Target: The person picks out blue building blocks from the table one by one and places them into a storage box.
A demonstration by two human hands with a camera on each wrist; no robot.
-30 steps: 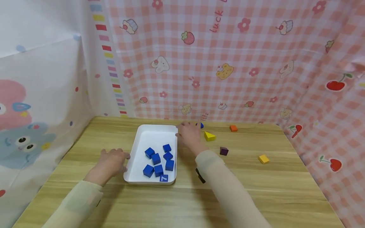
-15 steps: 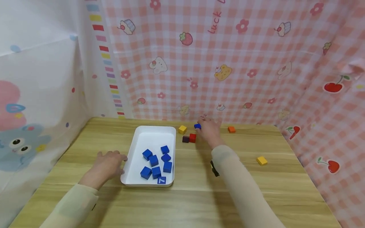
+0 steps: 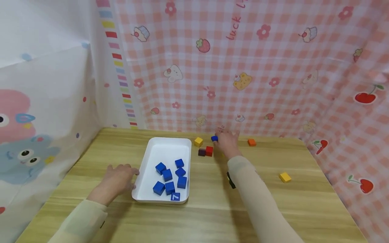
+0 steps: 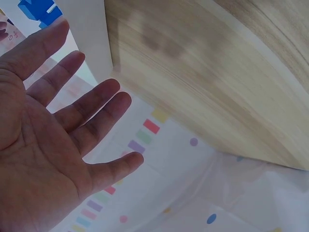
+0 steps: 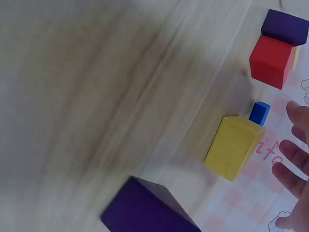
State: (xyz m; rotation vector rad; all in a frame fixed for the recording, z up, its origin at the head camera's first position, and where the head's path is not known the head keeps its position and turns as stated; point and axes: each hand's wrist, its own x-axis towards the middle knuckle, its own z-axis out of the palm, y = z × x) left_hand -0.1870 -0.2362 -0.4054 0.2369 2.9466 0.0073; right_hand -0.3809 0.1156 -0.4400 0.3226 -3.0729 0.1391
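Observation:
A white tray stands left of the table's middle, with several blue blocks inside. My left hand is beside the tray's left rim, fingers spread; its palm faces the left wrist camera and holds nothing. At the back of the table, my right hand reaches over the wood, just right of a small blue block. In the right wrist view its loosely bent fingers appear beside that block and a yellow block, gripping neither.
Between tray and right hand lie a yellow cube, a dark purple block and a red block. An orange block and a yellow one lie to the right. Another purple block is near the right wrist camera.
My right hand has moved rightward from the tray's far right corner to the small blue block, uncovering the red, dark purple and yellow blocks. The left hand stays by the tray.

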